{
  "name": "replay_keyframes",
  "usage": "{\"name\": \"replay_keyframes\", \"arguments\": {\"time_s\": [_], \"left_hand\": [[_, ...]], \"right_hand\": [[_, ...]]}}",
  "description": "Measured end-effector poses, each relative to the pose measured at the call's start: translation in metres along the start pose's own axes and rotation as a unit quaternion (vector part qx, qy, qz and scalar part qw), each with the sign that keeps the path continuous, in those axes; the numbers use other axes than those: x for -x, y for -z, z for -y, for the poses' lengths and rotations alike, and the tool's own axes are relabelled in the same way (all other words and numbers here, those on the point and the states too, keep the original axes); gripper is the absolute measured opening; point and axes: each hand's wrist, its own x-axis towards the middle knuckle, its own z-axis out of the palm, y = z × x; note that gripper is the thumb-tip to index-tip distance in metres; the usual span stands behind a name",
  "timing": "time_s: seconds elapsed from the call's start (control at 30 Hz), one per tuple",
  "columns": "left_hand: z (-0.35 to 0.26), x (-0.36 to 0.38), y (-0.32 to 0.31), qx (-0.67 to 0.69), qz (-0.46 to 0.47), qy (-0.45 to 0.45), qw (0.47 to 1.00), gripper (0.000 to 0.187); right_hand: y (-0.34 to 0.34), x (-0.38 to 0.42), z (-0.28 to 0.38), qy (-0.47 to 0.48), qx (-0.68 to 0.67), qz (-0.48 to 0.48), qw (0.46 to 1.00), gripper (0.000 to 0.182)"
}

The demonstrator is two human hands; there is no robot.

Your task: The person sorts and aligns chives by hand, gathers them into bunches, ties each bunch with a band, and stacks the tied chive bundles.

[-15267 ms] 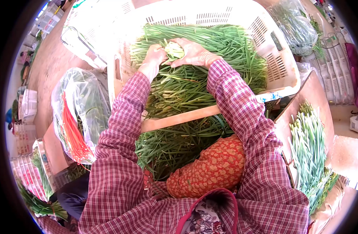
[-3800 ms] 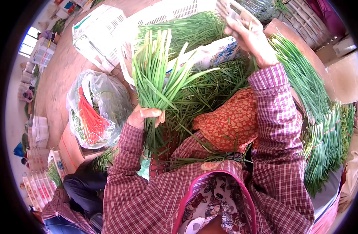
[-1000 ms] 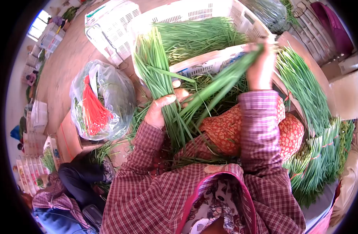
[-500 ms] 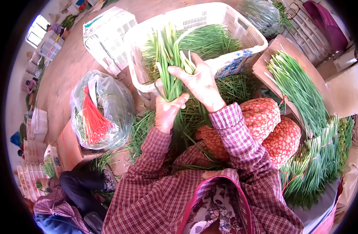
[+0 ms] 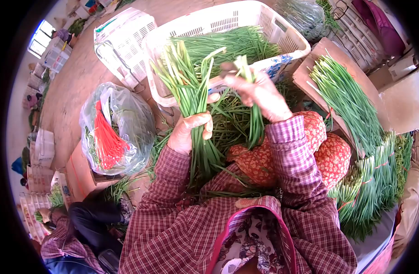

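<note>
My left hand [image 5: 189,131] is wrapped round a bunch of garlic chives [image 5: 186,91], pale stem ends up and green leaves hanging below the fist. To its right, my right hand [image 5: 262,93], slightly blurred, is closed on a smaller bunch of garlic chives [image 5: 256,130] whose leaves hang down. The two bunches are apart. Behind both hands stands a white plastic basket [image 5: 161,98] with more chives [image 5: 246,41] lying in it. Loose green leaves [image 5: 232,121] are heaped between the basket and my lap.
On the left, a clear plastic bag [image 5: 138,109] holds red ties [image 5: 108,141]. Beyond it is a white crate [image 5: 125,45]. At the right, chives [image 5: 346,100] lie on cardboard [image 5: 305,75], with tied bunches [image 5: 369,192] nearer me. Another person's leg [image 5: 93,221] shows at lower left.
My right hand has moved right, away from my left hand, taking a small bunch of chives with it. My left hand has shifted slightly down and left, still holding its bunch.
</note>
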Motion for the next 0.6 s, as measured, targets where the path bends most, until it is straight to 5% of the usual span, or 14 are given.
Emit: {"name": "replay_keyframes", "arguments": {"time_s": [0.07, 0.3, 0.43, 0.53, 0.6], "left_hand": [[0.001, 0.000, 0.003, 0.003, 0.013, 0.000, 1.000, 0.057], [0.001, -0.002, 0.000, -0.032, 0.051, 0.011, 0.998, 0.059], [-0.006, 0.000, -0.005, -0.018, 0.018, -0.001, 1.000, 0.062], [-0.004, 0.002, 0.007, -0.001, -0.020, -0.013, 1.000, 0.063], [-0.005, 0.004, 0.011, 0.004, -0.025, -0.020, 0.999, 0.062]], "right_hand": [[0.008, -0.008, -0.001, 0.022, -0.016, -0.041, 0.999, 0.036], [-0.008, -0.022, 0.001, 0.023, -0.064, -0.003, 0.998, 0.014], [-0.013, -0.022, 0.006, 0.115, 0.000, -0.045, 0.992, 0.013], [0.005, -0.028, -0.001, 0.255, 0.373, -0.180, 0.874, 0.018], [0.019, -0.040, -0.010, 0.288, 0.405, -0.210, 0.842, 0.018]]}}
